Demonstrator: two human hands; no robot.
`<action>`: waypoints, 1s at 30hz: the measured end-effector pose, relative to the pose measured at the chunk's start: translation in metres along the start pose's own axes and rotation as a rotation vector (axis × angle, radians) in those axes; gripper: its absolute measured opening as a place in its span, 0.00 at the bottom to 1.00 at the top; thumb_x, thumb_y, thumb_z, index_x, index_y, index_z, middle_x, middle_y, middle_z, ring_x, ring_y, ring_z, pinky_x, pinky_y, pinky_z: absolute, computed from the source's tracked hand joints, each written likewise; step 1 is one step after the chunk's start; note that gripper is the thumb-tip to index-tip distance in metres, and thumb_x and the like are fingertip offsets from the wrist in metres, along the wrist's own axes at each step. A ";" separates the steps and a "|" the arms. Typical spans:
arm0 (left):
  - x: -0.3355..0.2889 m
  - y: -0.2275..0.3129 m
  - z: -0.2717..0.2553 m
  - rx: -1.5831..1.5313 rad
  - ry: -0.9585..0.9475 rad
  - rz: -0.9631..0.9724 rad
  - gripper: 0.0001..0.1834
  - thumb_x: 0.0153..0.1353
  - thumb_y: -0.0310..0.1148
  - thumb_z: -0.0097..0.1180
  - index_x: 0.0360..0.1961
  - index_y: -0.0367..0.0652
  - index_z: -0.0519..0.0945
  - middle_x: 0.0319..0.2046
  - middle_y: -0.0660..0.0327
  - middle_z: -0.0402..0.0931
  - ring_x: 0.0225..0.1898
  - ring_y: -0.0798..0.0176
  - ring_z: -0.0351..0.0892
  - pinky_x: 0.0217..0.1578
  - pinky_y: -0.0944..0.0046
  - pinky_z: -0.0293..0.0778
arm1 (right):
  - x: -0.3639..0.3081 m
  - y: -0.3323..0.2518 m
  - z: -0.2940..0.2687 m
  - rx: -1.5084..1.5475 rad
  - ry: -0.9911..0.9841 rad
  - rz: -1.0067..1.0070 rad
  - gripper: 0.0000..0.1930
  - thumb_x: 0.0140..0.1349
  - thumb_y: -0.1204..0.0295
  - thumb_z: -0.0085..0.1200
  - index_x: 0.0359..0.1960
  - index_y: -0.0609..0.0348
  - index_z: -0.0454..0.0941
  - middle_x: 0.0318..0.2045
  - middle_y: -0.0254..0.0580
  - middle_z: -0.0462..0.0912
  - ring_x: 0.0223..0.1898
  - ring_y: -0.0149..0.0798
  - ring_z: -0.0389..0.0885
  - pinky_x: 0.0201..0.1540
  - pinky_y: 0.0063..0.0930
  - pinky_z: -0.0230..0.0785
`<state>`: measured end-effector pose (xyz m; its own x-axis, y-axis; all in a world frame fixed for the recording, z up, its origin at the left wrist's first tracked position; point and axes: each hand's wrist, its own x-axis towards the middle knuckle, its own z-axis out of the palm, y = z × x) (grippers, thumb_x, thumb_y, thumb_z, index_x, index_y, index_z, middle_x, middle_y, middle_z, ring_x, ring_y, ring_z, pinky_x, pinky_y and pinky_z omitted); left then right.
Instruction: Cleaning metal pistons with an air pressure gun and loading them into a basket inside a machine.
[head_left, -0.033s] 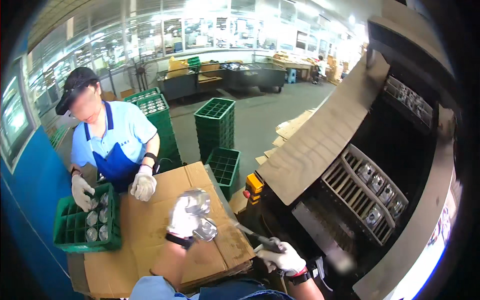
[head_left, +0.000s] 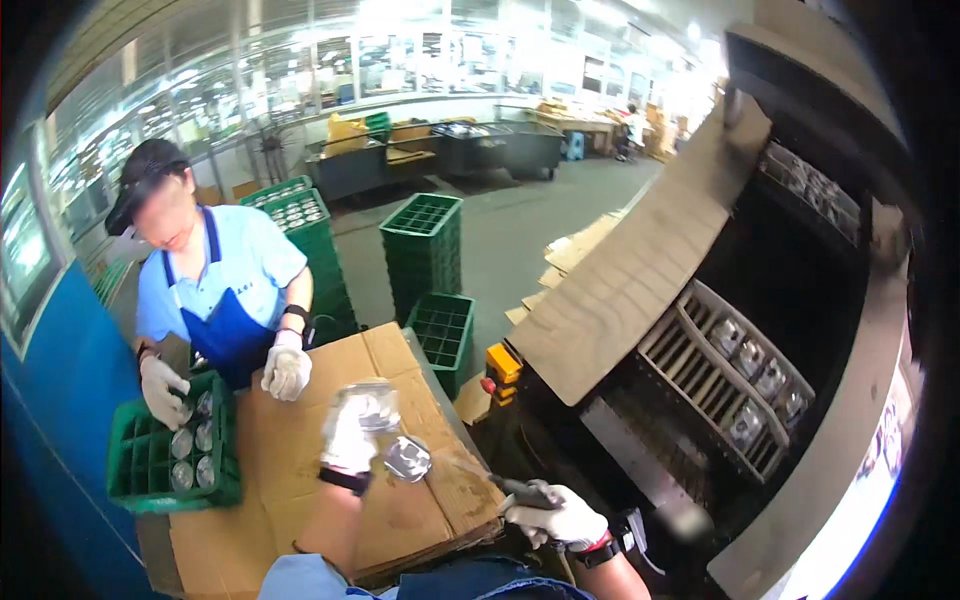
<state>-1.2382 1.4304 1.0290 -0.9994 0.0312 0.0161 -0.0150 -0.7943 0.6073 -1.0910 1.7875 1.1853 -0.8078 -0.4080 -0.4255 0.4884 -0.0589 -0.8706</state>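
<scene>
Holding two shiny metal parts, the left hand (head_left: 350, 435) is raised over the cardboard-covered counter (head_left: 400, 510): one metal part (head_left: 368, 402) sits at the fingertips, and a second metal part (head_left: 408, 458) hangs just beside the wrist. The left fingers are closed on the upper part; whether they also grip the lower one cannot be told. The forearm rises from the lower edge, with the gloved palm turned away from the camera.

The right hand (head_left: 553, 518), also in a white glove, is extended to the right of the counter edge, its fingers closed around one dark tool handle (head_left: 525, 490).

One co-worker in a blue apron stands at the far side of the counter. The co-worker's two gloved hands are visible: one hand (head_left: 160, 388) reaches into a green crate (head_left: 175, 460) on the counter, and the other hand (head_left: 287, 368) rests above the cardboard. Three more green crate stacks (head_left: 425, 250) stand on the floor beyond.
</scene>
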 end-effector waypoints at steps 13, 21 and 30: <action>-0.026 0.064 0.004 2.126 0.774 0.090 0.32 0.62 0.40 0.56 0.63 0.31 0.67 0.57 0.37 0.71 0.56 0.42 0.75 0.56 0.54 0.72 | -0.152 -0.003 -0.143 0.130 1.259 -0.333 0.10 0.61 0.66 0.62 0.39 0.58 0.82 0.21 0.31 0.77 0.19 0.24 0.72 0.19 0.21 0.65; 0.017 -0.120 0.244 1.221 -0.273 0.206 0.28 0.60 0.34 0.67 0.59 0.35 0.72 0.53 0.50 0.75 0.53 0.53 0.76 0.55 0.55 0.73 | -0.246 0.041 -0.188 0.160 1.610 -0.402 0.06 0.60 0.69 0.62 0.31 0.58 0.81 0.15 0.32 0.74 0.14 0.27 0.71 0.18 0.24 0.62; -0.051 -0.340 0.497 1.755 -1.126 0.147 0.43 0.54 0.52 0.67 0.61 0.37 0.61 0.53 0.42 0.71 0.53 0.41 0.76 0.46 0.47 0.79 | -0.247 0.045 -0.188 0.252 1.541 -0.404 0.05 0.59 0.72 0.59 0.32 0.61 0.82 0.14 0.33 0.73 0.12 0.26 0.67 0.16 0.23 0.58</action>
<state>-1.1664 2.0009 1.2164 -0.5310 0.8440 0.0761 0.7597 0.4343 0.4839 -0.9316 2.0570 1.2053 -0.3613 0.9193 -0.1559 0.0857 -0.1337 -0.9873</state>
